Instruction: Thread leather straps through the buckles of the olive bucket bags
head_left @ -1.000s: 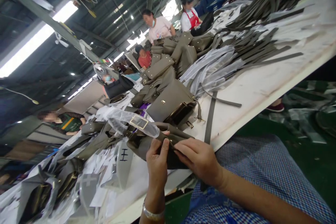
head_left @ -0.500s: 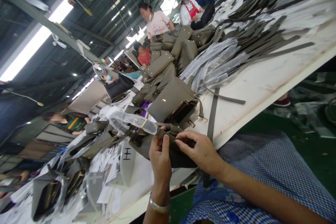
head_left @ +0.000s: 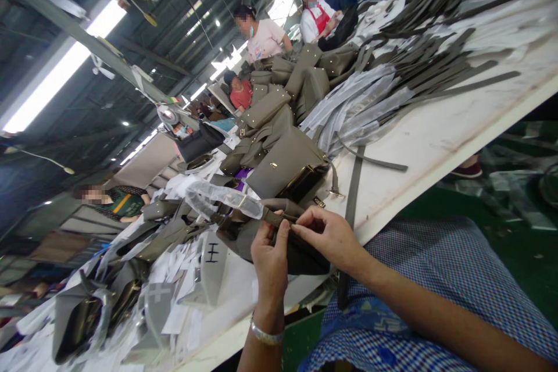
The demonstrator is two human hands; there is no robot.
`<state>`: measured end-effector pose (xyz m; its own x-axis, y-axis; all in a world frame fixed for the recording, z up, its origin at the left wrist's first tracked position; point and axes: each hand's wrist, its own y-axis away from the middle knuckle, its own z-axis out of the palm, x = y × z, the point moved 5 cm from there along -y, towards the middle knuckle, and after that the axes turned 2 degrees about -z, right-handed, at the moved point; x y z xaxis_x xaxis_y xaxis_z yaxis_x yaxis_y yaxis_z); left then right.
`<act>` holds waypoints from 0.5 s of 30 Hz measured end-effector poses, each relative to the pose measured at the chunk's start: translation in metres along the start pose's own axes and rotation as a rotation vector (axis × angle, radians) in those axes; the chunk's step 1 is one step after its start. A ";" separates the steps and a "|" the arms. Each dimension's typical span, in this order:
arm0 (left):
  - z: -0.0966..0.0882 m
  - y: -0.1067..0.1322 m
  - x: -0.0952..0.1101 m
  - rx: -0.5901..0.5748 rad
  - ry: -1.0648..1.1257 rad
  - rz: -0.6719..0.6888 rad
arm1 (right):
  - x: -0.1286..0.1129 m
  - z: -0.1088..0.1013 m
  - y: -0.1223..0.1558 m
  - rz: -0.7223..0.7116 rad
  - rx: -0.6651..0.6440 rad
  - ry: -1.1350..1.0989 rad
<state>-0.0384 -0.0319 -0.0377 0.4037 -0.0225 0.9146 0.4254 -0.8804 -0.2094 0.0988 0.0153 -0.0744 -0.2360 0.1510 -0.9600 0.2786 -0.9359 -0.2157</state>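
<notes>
A dark olive handbag (head_left: 307,258) lies tilted at the table's near edge, below both hands. Its handle (head_left: 242,203), wrapped in clear plastic, arches away to the left. My left hand (head_left: 271,256) is closed around the strap end of that handle, thumb on top. Close beside it, the thumb and forefinger of my right hand (head_left: 333,238) pinch at the same strap end. Whether a small part sits between those fingertips is too small to tell. Just beyond the hands stands another olive handbag (head_left: 283,165) with a gold clasp.
Olive bags (head_left: 265,107) are heaped farther back. Loose straps (head_left: 440,78), some in plastic, spread over the white table (head_left: 405,145) to the right. Grey card pieces (head_left: 211,267) and more bags lie at left. Several people work across the table. A long strap (head_left: 355,186) hangs over the near edge.
My right fingertips have come closer to my left thumb at the strap end. The left hand and the handle have shifted slightly right; the bag's top has changed shape a little.
</notes>
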 end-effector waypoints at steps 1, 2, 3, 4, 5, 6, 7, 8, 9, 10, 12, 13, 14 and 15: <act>0.000 -0.001 -0.002 -0.002 0.016 -0.004 | -0.001 0.000 0.001 -0.014 -0.002 0.017; 0.000 -0.001 -0.003 -0.005 0.027 -0.005 | -0.003 0.000 0.001 -0.032 -0.005 0.045; 0.000 -0.001 -0.004 -0.011 0.032 -0.004 | -0.006 0.000 0.002 -0.056 -0.006 0.088; 0.000 -0.002 -0.004 -0.019 0.031 -0.002 | -0.009 0.000 0.004 -0.088 -0.001 0.145; 0.000 -0.002 -0.004 -0.026 0.024 0.002 | -0.011 0.000 0.005 -0.123 0.011 0.208; -0.001 -0.002 -0.004 -0.030 0.008 0.006 | -0.014 0.000 0.007 -0.157 0.026 0.268; -0.002 -0.001 -0.004 -0.028 -0.016 0.012 | -0.015 0.001 0.008 -0.183 0.044 0.314; -0.003 -0.001 -0.004 -0.021 -0.048 0.020 | -0.015 0.001 0.009 -0.199 0.054 0.343; -0.004 0.000 -0.004 -0.010 -0.081 0.029 | -0.014 0.002 0.010 -0.204 0.051 0.352; -0.005 0.001 -0.005 0.002 -0.108 0.037 | -0.013 0.002 0.009 -0.204 0.030 0.342; -0.007 0.002 -0.007 0.018 -0.135 0.039 | -0.009 -0.002 0.006 -0.212 -0.054 0.311; -0.008 0.002 -0.010 0.021 -0.135 0.033 | -0.008 -0.007 0.002 -0.223 -0.093 0.308; -0.008 0.002 -0.012 0.023 -0.129 0.026 | -0.007 -0.015 -0.003 -0.234 -0.116 0.320; -0.009 0.002 -0.013 0.024 -0.123 0.021 | -0.006 -0.026 -0.010 -0.241 -0.113 0.353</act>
<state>-0.0499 -0.0378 -0.0472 0.5089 0.0185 0.8606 0.4340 -0.8689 -0.2379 0.1218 0.0323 -0.0715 0.0202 0.4785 -0.8778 0.3596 -0.8227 -0.4402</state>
